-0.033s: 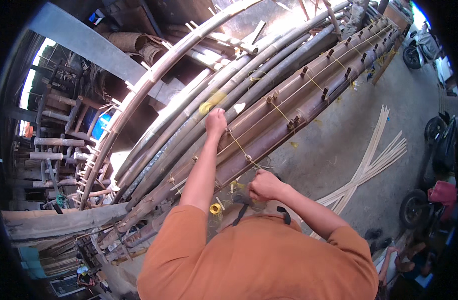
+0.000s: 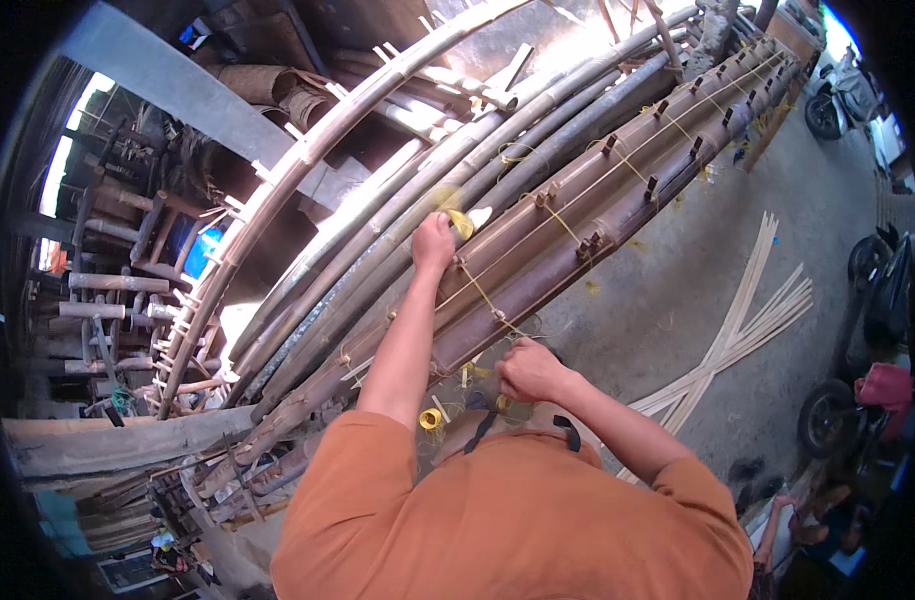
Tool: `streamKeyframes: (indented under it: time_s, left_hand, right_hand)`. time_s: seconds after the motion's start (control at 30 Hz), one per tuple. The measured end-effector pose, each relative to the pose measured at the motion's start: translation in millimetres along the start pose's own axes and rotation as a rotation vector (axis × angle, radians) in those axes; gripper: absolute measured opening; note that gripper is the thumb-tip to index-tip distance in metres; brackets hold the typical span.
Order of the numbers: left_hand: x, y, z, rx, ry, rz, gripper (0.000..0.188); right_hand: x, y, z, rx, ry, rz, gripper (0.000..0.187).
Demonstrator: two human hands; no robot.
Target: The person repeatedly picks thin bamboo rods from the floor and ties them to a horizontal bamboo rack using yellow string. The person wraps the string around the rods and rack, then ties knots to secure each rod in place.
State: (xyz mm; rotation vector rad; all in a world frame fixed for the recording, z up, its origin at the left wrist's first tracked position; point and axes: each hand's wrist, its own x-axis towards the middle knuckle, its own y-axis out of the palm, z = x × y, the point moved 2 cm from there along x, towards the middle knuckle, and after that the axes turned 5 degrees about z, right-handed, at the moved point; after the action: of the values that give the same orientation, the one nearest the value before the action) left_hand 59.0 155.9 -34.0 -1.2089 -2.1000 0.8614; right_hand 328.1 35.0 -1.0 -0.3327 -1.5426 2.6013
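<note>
The two hands are held well apart, each curled into a fist. A bundle of yellow twine [image 2: 461, 224] is seen at the top of the left hand [image 2: 434, 243]; it seems to be gripped there, though blur makes this hard to confirm. By the right hand [image 2: 530, 371], a yellow cord [image 2: 478, 287] is clasped near its lower end, and it is stretched slantwise across two long brown bamboo poles, an upper one [image 2: 580, 180] and a lower one [image 2: 537, 287]. These are laid side by side, running from lower left to upper right, and are studded with short wooden pegs [image 2: 650, 187]; more cords are strung between them farther along.

Behind them, a curved pole with rungs [image 2: 310, 150] is seen. A yellow roll [image 2: 430, 418] is placed near the person, below the poles. To the right, pale split strips [image 2: 732, 350] are spread crosswise on the grey floor [image 2: 667, 290], and a motorbike wheel [image 2: 827, 418] is partly shown beyond them.
</note>
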Motion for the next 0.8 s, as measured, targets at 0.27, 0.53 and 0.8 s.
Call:
streamKeyframes:
  time_s: [0.27,0.53,0.8]
  left_hand:
    - [-116,-127,14,0.285,-0.211,0.267,0.034]
    - [-194,-93,69,0.251,0.052,0.242,0.032]
    - [-180,-110,60,0.007,0.064,0.230,0.029]
  right_hand:
    - [45,66,69,1.428,0.211,-0.199,0.024]
    - [130,-10,130,1.861,0.154,-1.014,0.020]
    - [217,-64,96,0.020,0.219,-0.156,0.053]
